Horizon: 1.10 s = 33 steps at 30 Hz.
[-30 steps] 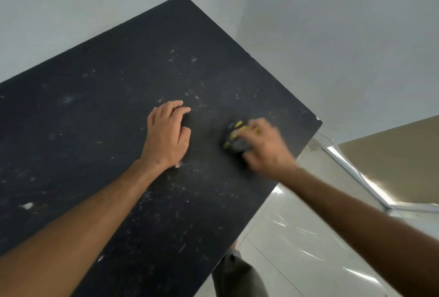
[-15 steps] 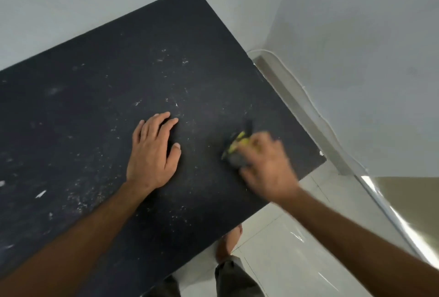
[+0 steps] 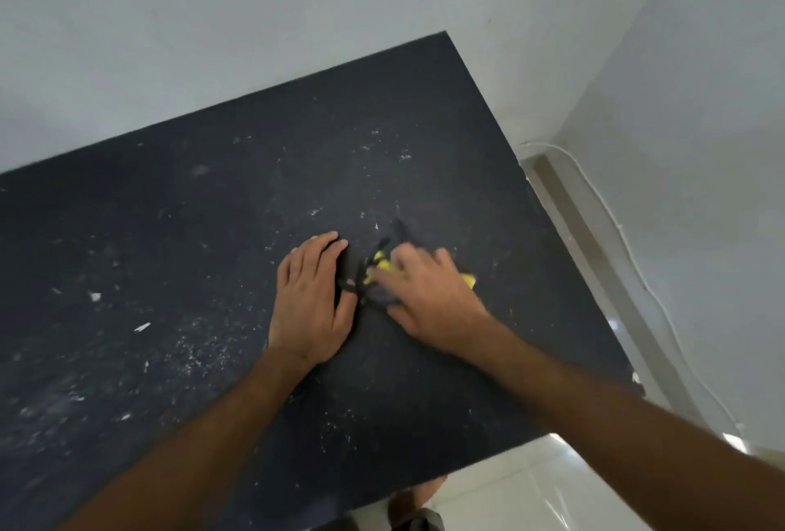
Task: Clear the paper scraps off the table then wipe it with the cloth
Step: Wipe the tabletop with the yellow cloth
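The cloth (image 3: 384,275), dark with yellow patches, sits bunched on the black table (image 3: 212,199) under my right hand (image 3: 429,301), whose curled fingers grip it. My left hand (image 3: 310,297) rests flat just beside it, fingers relaxed. White paper scraps (image 3: 142,326) lie scattered to the left.

The table (image 3: 424,114) is a dark, near-black slab flecked with white dust. A crumpled dark cloth (image 3: 384,271) with yellow patches lies near its right edge. Small white paper scraps (image 3: 142,327) lie on the table, well left of the cloth.
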Each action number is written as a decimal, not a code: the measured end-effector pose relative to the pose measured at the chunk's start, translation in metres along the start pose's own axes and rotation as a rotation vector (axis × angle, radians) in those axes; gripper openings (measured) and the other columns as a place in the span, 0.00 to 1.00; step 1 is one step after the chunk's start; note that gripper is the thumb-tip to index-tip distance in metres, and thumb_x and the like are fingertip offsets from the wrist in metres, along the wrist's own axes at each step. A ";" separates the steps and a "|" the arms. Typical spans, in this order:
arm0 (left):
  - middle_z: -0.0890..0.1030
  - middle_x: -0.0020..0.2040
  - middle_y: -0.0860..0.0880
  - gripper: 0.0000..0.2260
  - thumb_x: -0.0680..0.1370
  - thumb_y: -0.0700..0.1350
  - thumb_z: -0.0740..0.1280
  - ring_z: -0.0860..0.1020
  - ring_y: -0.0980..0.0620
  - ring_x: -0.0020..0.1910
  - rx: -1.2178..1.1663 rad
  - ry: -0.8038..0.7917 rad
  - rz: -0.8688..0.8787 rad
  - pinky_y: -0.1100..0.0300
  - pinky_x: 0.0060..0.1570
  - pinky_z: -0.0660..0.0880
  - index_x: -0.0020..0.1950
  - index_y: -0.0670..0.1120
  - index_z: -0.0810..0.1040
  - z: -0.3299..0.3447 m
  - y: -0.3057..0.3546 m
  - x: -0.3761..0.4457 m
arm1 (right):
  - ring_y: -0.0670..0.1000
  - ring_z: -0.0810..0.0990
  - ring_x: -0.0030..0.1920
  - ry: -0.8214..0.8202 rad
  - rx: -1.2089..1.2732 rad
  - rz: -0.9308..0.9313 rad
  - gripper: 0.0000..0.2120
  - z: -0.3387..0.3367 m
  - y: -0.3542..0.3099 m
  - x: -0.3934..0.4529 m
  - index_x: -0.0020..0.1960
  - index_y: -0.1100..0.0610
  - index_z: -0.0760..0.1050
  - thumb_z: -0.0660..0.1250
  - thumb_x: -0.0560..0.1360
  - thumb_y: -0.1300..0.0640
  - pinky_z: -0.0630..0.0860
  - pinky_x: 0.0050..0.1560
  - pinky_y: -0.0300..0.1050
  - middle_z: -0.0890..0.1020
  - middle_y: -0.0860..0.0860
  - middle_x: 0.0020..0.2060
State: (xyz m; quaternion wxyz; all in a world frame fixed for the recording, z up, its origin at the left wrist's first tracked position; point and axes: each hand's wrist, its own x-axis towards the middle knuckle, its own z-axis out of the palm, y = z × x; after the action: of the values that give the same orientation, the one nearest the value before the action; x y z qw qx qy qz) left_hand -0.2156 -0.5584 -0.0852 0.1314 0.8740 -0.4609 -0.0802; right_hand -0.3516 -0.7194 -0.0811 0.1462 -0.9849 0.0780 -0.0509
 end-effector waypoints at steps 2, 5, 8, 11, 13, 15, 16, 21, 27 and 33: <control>0.68 0.76 0.48 0.25 0.81 0.52 0.57 0.64 0.46 0.77 -0.017 0.020 -0.040 0.45 0.77 0.58 0.76 0.44 0.69 0.003 -0.001 0.001 | 0.61 0.76 0.54 0.080 -0.104 0.199 0.22 -0.004 0.049 0.040 0.67 0.51 0.74 0.66 0.73 0.50 0.69 0.52 0.55 0.73 0.58 0.57; 0.68 0.76 0.48 0.24 0.81 0.53 0.57 0.64 0.47 0.76 -0.025 0.036 -0.062 0.46 0.77 0.59 0.75 0.44 0.69 0.005 -0.001 0.001 | 0.65 0.75 0.58 0.225 -0.188 0.625 0.21 -0.033 0.137 0.088 0.68 0.54 0.73 0.63 0.75 0.52 0.70 0.58 0.59 0.72 0.62 0.62; 0.68 0.75 0.48 0.24 0.81 0.53 0.56 0.64 0.48 0.76 -0.019 0.026 -0.064 0.46 0.76 0.60 0.75 0.45 0.70 0.004 -0.002 0.002 | 0.68 0.75 0.56 0.270 -0.140 0.763 0.19 -0.051 0.144 0.111 0.66 0.58 0.73 0.63 0.76 0.54 0.71 0.58 0.61 0.71 0.64 0.61; 0.69 0.75 0.48 0.24 0.81 0.52 0.57 0.65 0.48 0.75 -0.035 0.028 -0.065 0.47 0.76 0.60 0.74 0.44 0.71 0.004 -0.003 0.001 | 0.64 0.75 0.53 0.167 -0.091 0.354 0.21 -0.031 0.066 0.094 0.66 0.56 0.73 0.65 0.74 0.53 0.73 0.53 0.58 0.72 0.61 0.57; 0.71 0.74 0.48 0.23 0.81 0.51 0.57 0.66 0.48 0.75 -0.058 0.049 -0.066 0.50 0.77 0.58 0.73 0.44 0.72 0.005 -0.005 0.000 | 0.60 0.76 0.52 -0.008 -0.044 0.112 0.23 -0.011 0.019 0.053 0.66 0.53 0.74 0.65 0.72 0.50 0.72 0.50 0.55 0.74 0.57 0.55; 0.71 0.73 0.48 0.21 0.81 0.50 0.57 0.65 0.50 0.74 -0.095 0.081 -0.071 0.53 0.77 0.57 0.72 0.44 0.73 0.005 -0.005 -0.001 | 0.61 0.77 0.53 0.027 -0.045 0.177 0.25 -0.011 0.033 0.022 0.66 0.51 0.75 0.59 0.70 0.47 0.72 0.50 0.55 0.74 0.56 0.55; 0.71 0.73 0.48 0.21 0.81 0.49 0.58 0.65 0.50 0.74 -0.109 0.092 -0.076 0.54 0.76 0.57 0.72 0.44 0.73 0.006 -0.005 -0.001 | 0.63 0.76 0.53 0.108 -0.089 0.300 0.26 -0.016 0.055 0.015 0.66 0.51 0.76 0.57 0.70 0.47 0.74 0.51 0.57 0.74 0.58 0.55; 0.72 0.72 0.49 0.19 0.81 0.48 0.59 0.66 0.51 0.73 -0.128 0.098 -0.088 0.54 0.76 0.59 0.71 0.45 0.74 0.005 -0.005 0.001 | 0.70 0.76 0.47 0.288 -0.099 0.808 0.25 -0.060 0.128 0.013 0.63 0.61 0.75 0.57 0.70 0.51 0.76 0.51 0.64 0.72 0.67 0.54; 0.72 0.72 0.51 0.19 0.81 0.49 0.58 0.66 0.53 0.73 -0.204 0.132 -0.098 0.59 0.75 0.54 0.71 0.46 0.74 -0.015 -0.021 -0.008 | 0.62 0.76 0.47 0.189 -0.053 0.408 0.21 -0.038 0.027 0.054 0.65 0.58 0.75 0.71 0.72 0.59 0.75 0.52 0.56 0.71 0.60 0.54; 0.71 0.74 0.51 0.21 0.82 0.52 0.57 0.66 0.53 0.74 -0.186 0.189 -0.214 0.55 0.75 0.59 0.73 0.47 0.72 -0.064 -0.119 -0.049 | 0.61 0.76 0.48 0.173 0.030 0.228 0.22 0.003 -0.065 0.108 0.64 0.56 0.75 0.72 0.70 0.57 0.73 0.46 0.54 0.72 0.57 0.52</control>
State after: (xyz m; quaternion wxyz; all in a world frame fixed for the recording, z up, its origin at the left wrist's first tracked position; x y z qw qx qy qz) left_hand -0.1329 -0.4436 -0.0596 0.2450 0.9058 -0.3415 -0.0536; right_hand -0.2365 -0.6752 -0.0562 0.1585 -0.9592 0.2008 -0.1200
